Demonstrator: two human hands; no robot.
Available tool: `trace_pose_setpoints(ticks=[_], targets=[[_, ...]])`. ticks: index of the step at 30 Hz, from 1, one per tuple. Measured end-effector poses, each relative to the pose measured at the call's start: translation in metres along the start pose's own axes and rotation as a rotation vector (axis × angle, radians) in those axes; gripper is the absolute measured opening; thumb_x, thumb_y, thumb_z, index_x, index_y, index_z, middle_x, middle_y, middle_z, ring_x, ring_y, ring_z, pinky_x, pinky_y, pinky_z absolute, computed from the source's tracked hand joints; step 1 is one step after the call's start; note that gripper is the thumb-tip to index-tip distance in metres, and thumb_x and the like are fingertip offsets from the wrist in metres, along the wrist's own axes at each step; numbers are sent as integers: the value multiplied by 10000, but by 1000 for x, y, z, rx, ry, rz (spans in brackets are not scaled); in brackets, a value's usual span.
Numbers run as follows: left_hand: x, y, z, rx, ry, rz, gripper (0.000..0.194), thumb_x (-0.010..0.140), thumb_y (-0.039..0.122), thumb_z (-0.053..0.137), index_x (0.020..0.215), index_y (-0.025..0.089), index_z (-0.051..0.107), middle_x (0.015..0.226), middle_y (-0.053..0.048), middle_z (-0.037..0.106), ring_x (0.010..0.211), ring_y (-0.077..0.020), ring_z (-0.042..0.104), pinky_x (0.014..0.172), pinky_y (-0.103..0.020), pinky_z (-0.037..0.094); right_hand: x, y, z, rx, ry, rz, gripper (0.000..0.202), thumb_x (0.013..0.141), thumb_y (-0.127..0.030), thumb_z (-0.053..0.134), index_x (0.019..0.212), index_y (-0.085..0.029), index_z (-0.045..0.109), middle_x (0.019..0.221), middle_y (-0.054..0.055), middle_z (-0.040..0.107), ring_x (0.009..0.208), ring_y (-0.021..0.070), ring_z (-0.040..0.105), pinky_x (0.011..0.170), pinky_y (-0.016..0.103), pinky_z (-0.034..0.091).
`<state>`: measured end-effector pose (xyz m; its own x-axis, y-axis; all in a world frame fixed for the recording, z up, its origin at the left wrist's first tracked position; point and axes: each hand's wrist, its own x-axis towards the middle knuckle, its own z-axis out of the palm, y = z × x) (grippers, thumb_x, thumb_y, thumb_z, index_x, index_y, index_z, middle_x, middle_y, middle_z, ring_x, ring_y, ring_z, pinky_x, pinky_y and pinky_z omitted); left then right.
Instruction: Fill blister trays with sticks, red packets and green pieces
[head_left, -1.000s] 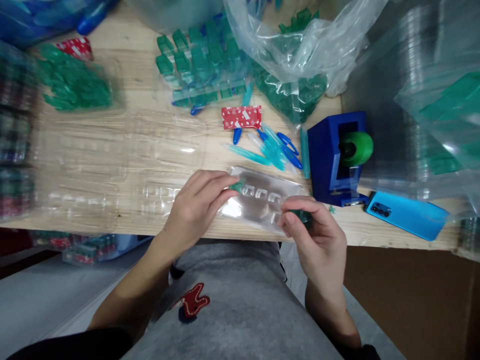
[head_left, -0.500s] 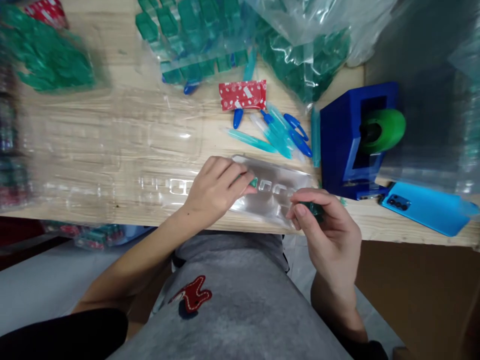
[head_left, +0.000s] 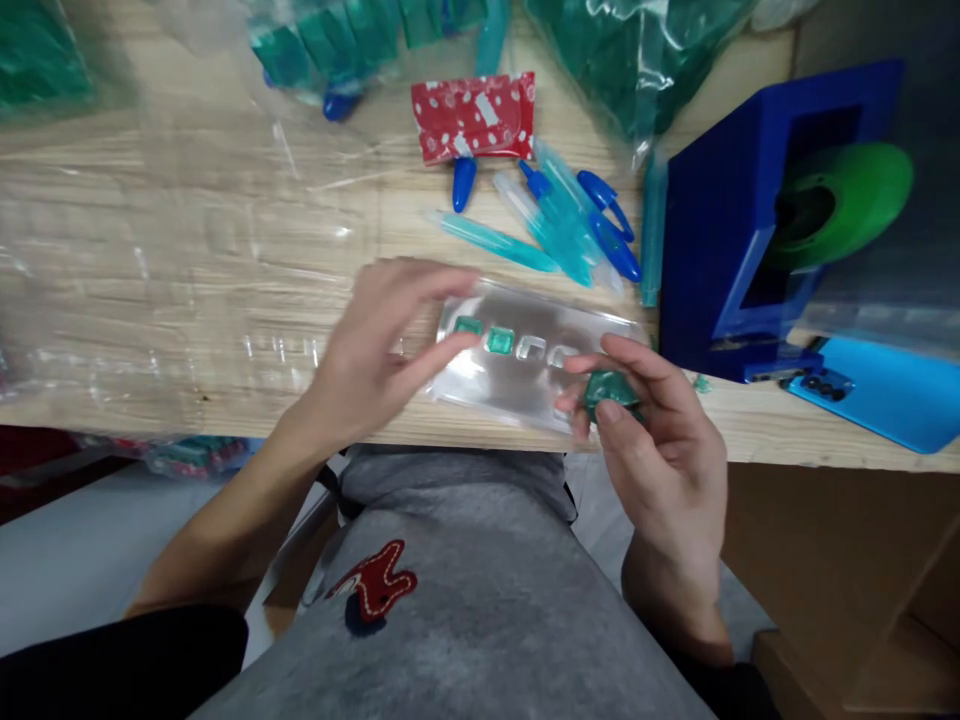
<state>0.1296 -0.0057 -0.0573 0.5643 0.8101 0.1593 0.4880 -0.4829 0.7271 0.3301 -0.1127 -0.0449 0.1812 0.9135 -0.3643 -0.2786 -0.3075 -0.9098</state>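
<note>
A clear plastic blister tray point(head_left: 495, 385) lies at the table's front edge. Small green square pieces fill two recesses at its left, one green piece point(head_left: 500, 341) in plain sight and the other partly beside my left thumb. My left hand point(head_left: 367, 350) hovers over the tray's left end, thumb and fingers apart, with nothing visible between them; it is slightly blurred. At the right end, my right hand point(head_left: 656, 440) holds a small cluster of dark green pieces point(head_left: 611, 388) between thumb and fingers. Those fingers hide part of the tray's right side.
Behind the tray lie light-blue and blue pen parts point(head_left: 559, 235) and a red packet with white spots point(head_left: 474, 118). A blue tape dispenser point(head_left: 716, 230) and a blue phone point(head_left: 885, 395) are on the right. More clear trays point(head_left: 217, 270) spread leftward; bags of green pieces point(head_left: 622, 60) lie at the back.
My left hand has drawn back leftward and opened, uncovering green pieces in the left recesses. My right hand has tilted, showing more of its green pieces. The view has shifted closer to the tray.
</note>
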Motion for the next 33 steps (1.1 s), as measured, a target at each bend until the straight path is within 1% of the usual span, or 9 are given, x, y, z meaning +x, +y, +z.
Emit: trace_pose_setpoints(ticks=[2, 3, 8, 12, 16, 18, 22, 28, 33], targets=[[-7, 9, -7, -47, 110, -75, 236, 949, 167, 545, 1148, 262, 628, 1018, 41, 681, 977, -138, 611, 867, -347, 492, -1, -1, 4, 5, -57, 33, 371, 908, -159, 566, 1249, -308, 566, 1184, 26, 672, 878, 149, 676, 638, 278, 550], [-10, 15, -9, -60, 102, -89, 246, 951, 142, 527, 1132, 267, 636, 995, 43, 678, 953, -129, 613, 843, -333, 501, -1, -1, 6, -2, -97, 53, 393, 907, -156, 566, 1268, -311, 550, 1208, 28, 667, 898, 151, 681, 645, 275, 561], [-12, 42, -7, -98, -280, 18, 275, 933, 251, 577, 1206, 260, 609, 1127, -53, 655, 1064, -198, 611, 887, -354, 523, -5, -8, 16, -89, -247, 91, 564, 899, -137, 556, 1409, -343, 435, 1342, 27, 606, 990, 155, 669, 758, 294, 608], [-5, 45, -7, -82, -342, 62, 276, 946, 273, 546, 1216, 256, 602, 1134, -76, 642, 1077, -206, 595, 912, -368, 518, -7, -13, 13, -100, -311, 110, 620, 913, -152, 555, 1458, -381, 371, 1356, 9, 599, 841, 119, 670, 755, 291, 616], [-3, 46, -11, -69, -328, 102, 200, 936, 269, 559, 1112, 232, 647, 1075, -78, 664, 1006, -199, 613, 860, -346, 534, -7, -14, 9, -24, -401, 109, 633, 925, -145, 540, 1469, -397, 336, 1364, 7, 593, 796, 110, 668, 744, 303, 620], [-4, 48, -10, -112, -294, 49, 178, 920, 250, 581, 1080, 255, 659, 1040, -59, 679, 968, -196, 636, 831, -340, 543, -7, -15, 12, -16, -363, 108, 591, 921, -142, 554, 1434, -386, 391, 1327, 6, 614, 796, 109, 673, 736, 296, 619], [-6, 54, -9, -263, -215, -160, 161, 895, 236, 621, 1040, 279, 677, 969, -28, 701, 912, -184, 658, 789, -329, 552, -9, -16, 21, -87, -176, 23, 359, 890, -152, 628, 1204, -324, 598, 1091, -14, 686, 830, 113, 677, 729, 261, 607], [-9, 57, -8, -492, -166, -360, 109, 871, 226, 655, 944, 285, 710, 937, -4, 720, 862, -163, 667, 781, -299, 548, -10, -15, 25, -144, -100, -56, 308, 855, -117, 665, 1114, -282, 645, 855, -36, 689, 665, 92, 645, 639, 241, 591], [-11, 57, -6, -540, -182, -391, 113, 905, 213, 602, 934, 261, 700, 885, -1, 711, 826, -146, 673, 752, -271, 558, -8, -17, 25, -176, -47, -38, 164, 851, -130, 652, 967, -243, 677, 779, -38, 697, 582, 87, 605, 576, 239, 558]])
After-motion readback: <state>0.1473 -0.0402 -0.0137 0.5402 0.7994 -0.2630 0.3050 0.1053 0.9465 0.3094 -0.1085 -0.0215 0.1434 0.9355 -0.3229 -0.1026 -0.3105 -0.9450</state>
